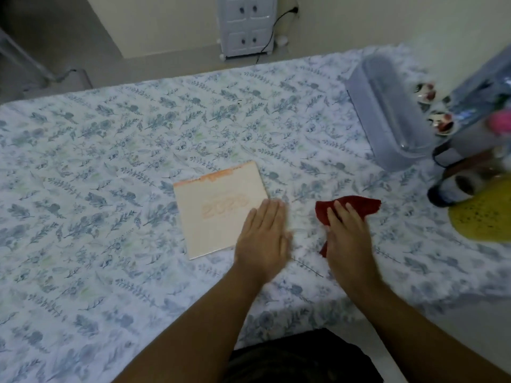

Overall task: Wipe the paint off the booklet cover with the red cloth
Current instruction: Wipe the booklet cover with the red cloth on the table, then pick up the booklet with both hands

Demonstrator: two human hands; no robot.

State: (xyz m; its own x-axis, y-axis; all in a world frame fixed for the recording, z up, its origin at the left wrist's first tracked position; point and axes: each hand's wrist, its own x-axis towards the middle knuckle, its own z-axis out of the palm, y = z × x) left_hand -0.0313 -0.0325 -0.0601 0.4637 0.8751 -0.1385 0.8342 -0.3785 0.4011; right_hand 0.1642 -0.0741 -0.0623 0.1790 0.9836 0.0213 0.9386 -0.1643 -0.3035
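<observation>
Both hands are down on the bed right now. Left hand is flat and spread out, fingers together, palm pressing the lower right corner of the booklet, not gripping anything, just pinning it. Right hand is lying open on top of the red cloth, fingers extended over it; I can't tell if it's actually pinched any fabric yet, looks more like resting than closed.

Booklet sits near the middle of the floral bedsheet, just left of the cloth, tilted a bit, with an orangey smear along its top edge and a faint "2023" on the cover.

My take on handling: the booklet looks thin and light, so it'll skate or buckle on that soft sheet if I wipe hard. Keeping the flat palm on the corner seems right, and I'd stroke away from that hand. The cloth is limp and floppy, so I'd bunch it into a wad in the fingers rather than drag it by an edge. The cover probably creases easily, so go gentle.
</observation>
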